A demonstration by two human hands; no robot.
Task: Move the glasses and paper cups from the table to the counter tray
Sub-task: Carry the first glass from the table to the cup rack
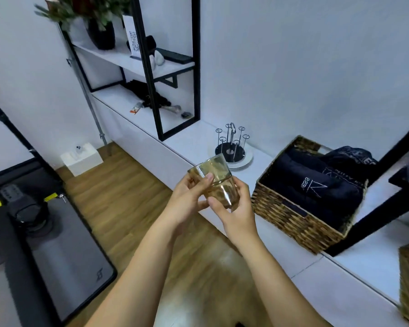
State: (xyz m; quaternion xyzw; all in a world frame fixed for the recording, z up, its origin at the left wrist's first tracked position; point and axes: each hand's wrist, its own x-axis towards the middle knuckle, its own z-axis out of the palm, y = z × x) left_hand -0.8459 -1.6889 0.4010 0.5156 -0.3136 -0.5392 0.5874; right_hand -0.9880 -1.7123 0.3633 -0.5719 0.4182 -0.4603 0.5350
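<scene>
Both hands grasp a clear, amber-tinted drinking glass (216, 179), tilted in the air over the wooden floor just before the white counter (265, 234). The left hand (187, 199) curls round its near side, thumb on the wall; the right hand (236, 208) cups its base with bent fingers. On the counter a woven wicker basket (291, 215) holds folded dark garments (316, 185) with white lettering, unreadable here. Behind the glass, a black wire cup rack (232, 147) stands on a round white tray (244, 161).
</scene>
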